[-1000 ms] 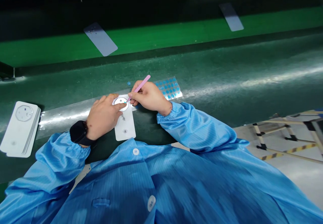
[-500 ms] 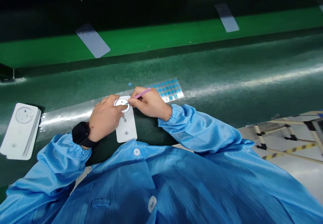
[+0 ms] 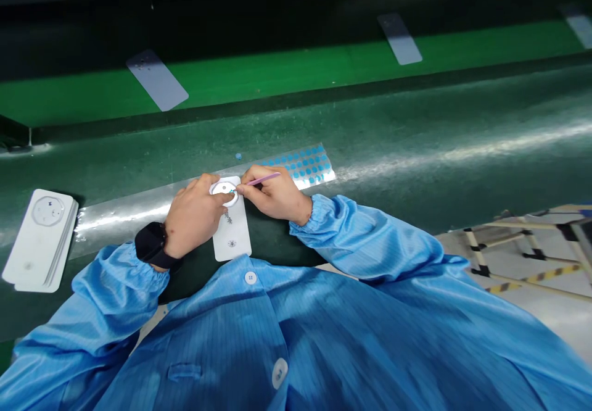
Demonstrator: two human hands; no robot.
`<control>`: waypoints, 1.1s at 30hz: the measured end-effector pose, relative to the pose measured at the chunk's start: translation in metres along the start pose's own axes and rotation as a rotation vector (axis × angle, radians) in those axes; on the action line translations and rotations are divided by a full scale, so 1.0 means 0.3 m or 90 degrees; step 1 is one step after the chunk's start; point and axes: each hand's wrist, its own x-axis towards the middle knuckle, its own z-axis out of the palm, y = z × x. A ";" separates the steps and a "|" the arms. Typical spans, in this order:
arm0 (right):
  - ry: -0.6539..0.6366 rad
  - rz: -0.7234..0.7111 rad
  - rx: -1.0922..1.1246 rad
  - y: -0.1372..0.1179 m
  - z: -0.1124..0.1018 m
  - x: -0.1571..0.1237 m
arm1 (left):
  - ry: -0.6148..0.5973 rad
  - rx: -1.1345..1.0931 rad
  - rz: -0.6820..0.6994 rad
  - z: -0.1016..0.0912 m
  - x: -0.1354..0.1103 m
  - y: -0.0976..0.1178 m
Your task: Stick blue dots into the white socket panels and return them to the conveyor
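Note:
A white phone back cover (image 3: 232, 229) lies flat on the dark green bench before me, its round camera area at the far end. My left hand (image 3: 194, 213) holds it down from the left, fingers together, thumb on the round area. A slender pink tool (image 3: 263, 179) is pinched in my right hand (image 3: 276, 196), its end at the round area beside my left thumb. A small teal spot shows there, too small to make out. Just beyond my right hand, a clear sheet of blue round stickers (image 3: 308, 165) lies partly hidden by that hand.
At far left is a stack of similar white covers (image 3: 39, 244). More covers (image 3: 160, 84) lie spaced along a bright green strip (image 3: 287, 81) behind the bench. One loose blue sticker (image 3: 238, 156) is beyond my hands. A tube-frame rack (image 3: 522, 244) stands at right.
The pink tool has tipped to a flatter angle in my right hand. The covers on the green strip appear farther left, and another shows at the right edge. My left hand stays in place.

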 end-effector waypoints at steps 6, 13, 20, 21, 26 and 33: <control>0.007 0.005 -0.005 -0.008 0.004 0.000 | 0.008 -0.016 -0.004 0.005 -0.001 -0.005; 0.045 0.208 0.327 0.014 0.007 0.031 | 0.061 -0.045 -0.019 0.008 -0.003 -0.014; 0.176 0.293 0.677 0.040 -0.001 0.083 | 0.160 -0.187 0.001 -0.064 0.047 -0.083; 0.183 0.298 0.696 0.040 -0.003 0.086 | 0.191 -0.180 0.000 -0.098 0.085 -0.100; 0.158 0.303 0.740 0.037 -0.004 0.088 | 0.366 -0.110 -0.091 -0.332 0.378 -0.221; 0.108 0.305 0.785 0.030 -0.001 0.095 | 0.356 -0.036 -0.411 -0.426 0.525 -0.498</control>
